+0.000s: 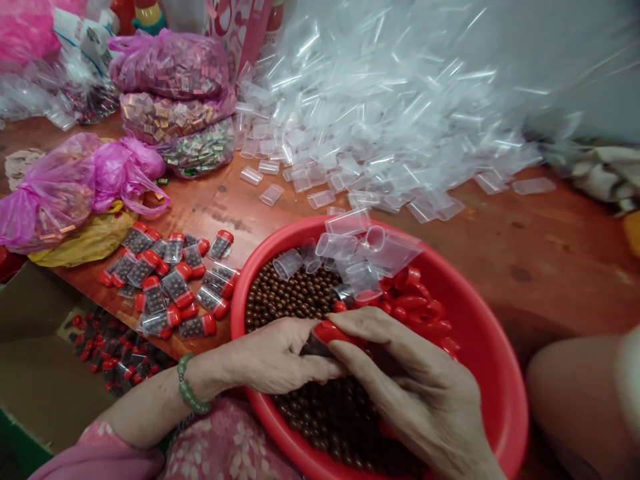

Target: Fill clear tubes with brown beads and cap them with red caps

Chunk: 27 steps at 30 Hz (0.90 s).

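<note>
Wooden tabletop (500,267) backs a red plastic basin (501,373) — presumably catching spills — over which left hand (275,357) pinches a tube (313,345), right hand (417,373) its red cap (336,331).

A reddish-brown wooden desk (505,250) is carrying a round red plastic basin (500,393) and, beside it, small clear red-capped containers of brown balls (177,283). Clear plastic tubes (360,140) are heaping up behind; knotted pink plastic bags (63,180) and stacked pink-tinted transparent bags (173,73) are resting leftward.

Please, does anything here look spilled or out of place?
Nothing looks spilled: the loose brown beads lie inside the red basin. A few clear tubes lie apart from the large heap, slightly untidy.
</note>
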{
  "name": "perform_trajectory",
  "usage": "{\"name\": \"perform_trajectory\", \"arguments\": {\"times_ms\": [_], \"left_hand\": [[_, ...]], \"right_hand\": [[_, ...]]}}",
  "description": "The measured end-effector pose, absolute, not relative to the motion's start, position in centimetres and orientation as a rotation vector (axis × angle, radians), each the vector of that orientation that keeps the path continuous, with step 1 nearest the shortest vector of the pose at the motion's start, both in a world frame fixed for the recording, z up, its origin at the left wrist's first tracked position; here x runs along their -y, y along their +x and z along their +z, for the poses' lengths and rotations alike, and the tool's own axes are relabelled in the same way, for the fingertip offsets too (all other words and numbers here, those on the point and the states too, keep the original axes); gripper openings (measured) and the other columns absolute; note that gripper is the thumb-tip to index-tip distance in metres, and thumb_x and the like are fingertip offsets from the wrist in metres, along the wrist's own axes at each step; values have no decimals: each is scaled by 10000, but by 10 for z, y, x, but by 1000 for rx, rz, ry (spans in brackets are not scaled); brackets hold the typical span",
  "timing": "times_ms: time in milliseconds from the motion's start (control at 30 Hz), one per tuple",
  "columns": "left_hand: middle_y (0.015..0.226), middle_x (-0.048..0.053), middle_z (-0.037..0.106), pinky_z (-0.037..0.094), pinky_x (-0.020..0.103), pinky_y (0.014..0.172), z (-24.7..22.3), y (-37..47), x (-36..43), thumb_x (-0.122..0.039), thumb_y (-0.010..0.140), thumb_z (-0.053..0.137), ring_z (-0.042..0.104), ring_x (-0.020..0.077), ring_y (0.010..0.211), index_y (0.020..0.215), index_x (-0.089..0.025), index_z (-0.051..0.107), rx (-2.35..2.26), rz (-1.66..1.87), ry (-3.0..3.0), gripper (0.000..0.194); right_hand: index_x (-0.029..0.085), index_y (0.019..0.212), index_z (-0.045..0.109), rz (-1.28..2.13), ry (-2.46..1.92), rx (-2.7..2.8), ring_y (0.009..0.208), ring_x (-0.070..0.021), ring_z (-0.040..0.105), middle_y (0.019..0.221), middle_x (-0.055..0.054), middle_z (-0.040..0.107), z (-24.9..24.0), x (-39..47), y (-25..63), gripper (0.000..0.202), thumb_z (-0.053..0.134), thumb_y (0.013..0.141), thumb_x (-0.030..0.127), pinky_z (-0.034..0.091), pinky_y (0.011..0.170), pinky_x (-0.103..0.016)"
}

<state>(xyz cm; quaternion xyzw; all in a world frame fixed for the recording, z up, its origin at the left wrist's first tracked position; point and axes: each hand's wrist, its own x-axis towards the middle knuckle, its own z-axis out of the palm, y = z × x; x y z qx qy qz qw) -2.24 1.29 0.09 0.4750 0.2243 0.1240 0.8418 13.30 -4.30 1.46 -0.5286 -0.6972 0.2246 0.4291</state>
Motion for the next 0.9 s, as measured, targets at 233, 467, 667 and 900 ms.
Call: {"name": "perform_trajectory", "arguments": {"times_ms": [233, 467, 667, 900], "left_hand": [[663, -38, 473, 391, 218, 621, 0, -24, -12, -384, 817, 653, 433, 104, 650, 753, -141, 585, -525, 220, 1108, 260], [617, -64, 383, 273, 202, 533, 0, -24, -14, -194, 848, 554, 317, 70, 564, 685, -158, 476, -480, 151, 1054, 185], [632, -52, 426, 303, 215, 553, -6, -25, -14, -447, 799, 654, 358, 72, 576, 671, -155, 477, -442, 198, 907, 365], [651, -32, 536, 419, 202, 621, -8, -24, -12, -615, 659, 726, 475, 70, 607, 691, -125, 552, -459, 235, 743, 521]], "right_hand": [[271, 984, 642, 649, -1346, 1705, 708, -157, 668, 834, 1, 690, 18, 45, 135, 236, 591, 856, 80, 581, 621, -256], [268, 972, 632, 631, -1336, 1755, 731, -146, 670, 847, 4, 688, 19, 46, 137, 210, 587, 868, 91, 579, 642, -236], [167, 1269, 503, 291, -1402, 1969, 889, -258, 676, 1016, -123, 673, 9, 56, 133, 516, 658, 839, 407, 594, 715, -370], [-28, 1304, 432, -285, -1382, 2177, 845, -286, 628, 957, -203, 642, -1, 49, 122, 593, 579, 864, 342, 533, 717, -435]]}}
